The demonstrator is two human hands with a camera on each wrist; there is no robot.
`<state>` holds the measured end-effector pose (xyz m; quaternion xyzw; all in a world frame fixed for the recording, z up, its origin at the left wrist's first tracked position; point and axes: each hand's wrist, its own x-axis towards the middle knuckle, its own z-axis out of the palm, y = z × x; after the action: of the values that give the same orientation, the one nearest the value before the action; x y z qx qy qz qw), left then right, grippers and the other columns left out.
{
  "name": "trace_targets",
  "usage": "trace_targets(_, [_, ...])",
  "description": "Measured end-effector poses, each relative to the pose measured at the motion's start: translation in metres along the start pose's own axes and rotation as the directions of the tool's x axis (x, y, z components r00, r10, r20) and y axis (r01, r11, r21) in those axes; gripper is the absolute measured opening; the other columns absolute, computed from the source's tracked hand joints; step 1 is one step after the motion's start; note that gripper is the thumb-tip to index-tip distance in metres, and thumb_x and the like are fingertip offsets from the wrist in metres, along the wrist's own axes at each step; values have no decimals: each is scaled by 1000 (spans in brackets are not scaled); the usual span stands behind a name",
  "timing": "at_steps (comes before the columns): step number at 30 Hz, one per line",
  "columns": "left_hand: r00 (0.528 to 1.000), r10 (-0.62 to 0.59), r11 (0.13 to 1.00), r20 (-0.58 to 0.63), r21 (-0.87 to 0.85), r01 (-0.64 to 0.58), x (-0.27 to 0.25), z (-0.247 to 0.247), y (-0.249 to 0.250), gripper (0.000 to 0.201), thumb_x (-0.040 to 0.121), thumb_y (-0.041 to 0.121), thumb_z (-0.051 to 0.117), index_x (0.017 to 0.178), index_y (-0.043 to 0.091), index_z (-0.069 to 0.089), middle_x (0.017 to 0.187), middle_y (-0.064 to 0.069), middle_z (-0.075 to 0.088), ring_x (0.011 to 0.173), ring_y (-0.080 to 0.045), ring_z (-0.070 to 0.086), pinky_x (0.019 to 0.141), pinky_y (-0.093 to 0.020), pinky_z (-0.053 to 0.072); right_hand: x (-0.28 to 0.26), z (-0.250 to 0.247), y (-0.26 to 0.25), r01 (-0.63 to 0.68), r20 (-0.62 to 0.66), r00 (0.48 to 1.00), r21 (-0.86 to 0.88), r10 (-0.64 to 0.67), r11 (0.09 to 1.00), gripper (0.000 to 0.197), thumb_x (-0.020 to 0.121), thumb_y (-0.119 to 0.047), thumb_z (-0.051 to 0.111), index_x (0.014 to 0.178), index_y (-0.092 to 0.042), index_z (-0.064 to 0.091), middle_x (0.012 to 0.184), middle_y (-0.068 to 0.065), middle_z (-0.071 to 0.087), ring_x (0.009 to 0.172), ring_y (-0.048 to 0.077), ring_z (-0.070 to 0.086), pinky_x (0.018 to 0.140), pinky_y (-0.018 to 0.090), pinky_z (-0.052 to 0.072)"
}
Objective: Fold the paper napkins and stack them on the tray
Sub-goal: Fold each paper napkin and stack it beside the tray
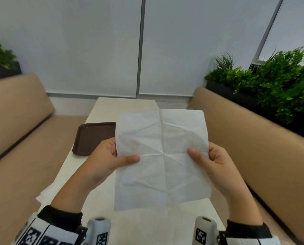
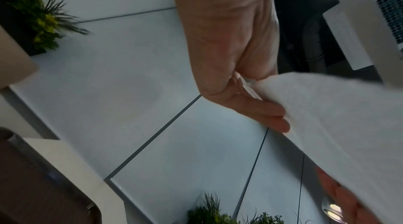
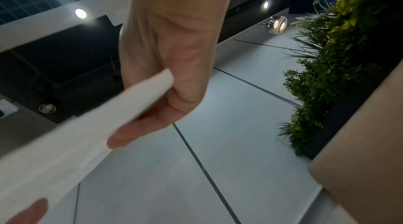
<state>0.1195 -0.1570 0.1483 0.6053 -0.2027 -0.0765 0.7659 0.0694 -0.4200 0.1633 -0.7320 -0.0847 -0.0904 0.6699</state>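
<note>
An unfolded white paper napkin (image 1: 162, 156), creased in a grid, hangs in the air above the table in the head view. My left hand (image 1: 110, 156) pinches its left edge, thumb on the near face. My right hand (image 1: 208, 160) pinches the right edge the same way. In the left wrist view the napkin (image 2: 340, 121) runs off to the right from my fingers (image 2: 272, 115). In the right wrist view the napkin (image 3: 87, 133) runs off to the left over my fingers (image 3: 135, 131). A brown tray (image 1: 92, 137) lies on the table behind my left hand, partly hidden by the napkin.
The cream table (image 1: 147, 225) runs away from me between two tan benches (image 1: 18, 138). More white napkins (image 1: 45, 193) lie at the table's left edge by my left forearm. Planters with green plants (image 1: 271, 82) stand behind the right bench.
</note>
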Motion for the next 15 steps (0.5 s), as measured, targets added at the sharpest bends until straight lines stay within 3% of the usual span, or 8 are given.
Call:
trace_targets(5, [999,11,987,40,161,-17,-10,-11,9,64,45,47,90,101,22,74,110,-3,72,104,-19,67,87,-28,55,-1,0,7,103,-33,994,95,-100,990,21,84,-8,59,103,-6,69,100,10,74,90,23,71,71,28,57])
trace_targets(8, [999,-9,982,52,191,-1,-16,-15,12,43,62,38,84,102,27,73,110,0,72,105,-16,67,88,-25,54,0,0,14,121,-18,993,120,-120,985,21,79,-4,62,95,-8,74,95,10,75,86,20,72,69,25,57])
trace_targets(10, [997,-4,975,81,221,-14,-19,-14,14,31,71,34,80,101,28,74,108,1,73,105,-14,67,87,-25,54,1,0,17,144,-21,990,84,-142,986,18,81,3,60,88,-4,75,95,10,75,85,20,71,69,24,56])
trace_targets(12, [996,4,953,88,302,-31,-21,-13,15,26,70,37,80,94,27,75,107,3,73,105,-9,66,84,-24,53,2,0,21,130,-18,992,73,-129,989,30,85,16,53,74,-5,72,92,8,73,79,20,68,65,24,54])
trace_targets(15, [999,-44,926,30,377,29,-20,-18,12,9,74,18,67,80,19,73,99,1,73,91,-16,70,73,-32,55,3,0,26,61,-9,998,65,-60,996,44,89,16,48,67,-14,71,78,12,68,68,27,59,61,30,47])
